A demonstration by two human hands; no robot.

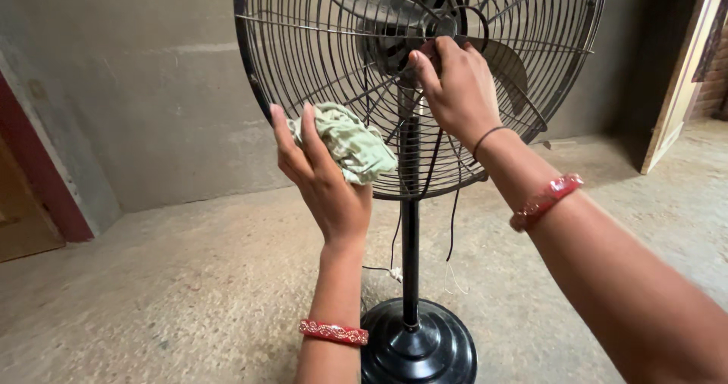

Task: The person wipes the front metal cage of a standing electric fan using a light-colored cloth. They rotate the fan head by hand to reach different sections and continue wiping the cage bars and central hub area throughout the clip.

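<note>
**Pedestal fan, cloth at grille**

Left hand [322, 179] closed around a crumpled pale green cloth [350, 143], soft and wrinkled, pressed to the round black wire grille [303, 65]. Right hand [455, 88] pinches the grille wires near the hub. Slim black pole [410, 255], glossy domed base [421, 350], rough concrete floor [152, 293].

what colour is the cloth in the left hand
Pale green; the cloth is bunched in the left hand, shown in the head view.

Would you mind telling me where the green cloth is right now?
In the head view, the green cloth is bunched in the left hand, pressed against the lower left of the fan grille, beside the black pole.
</note>
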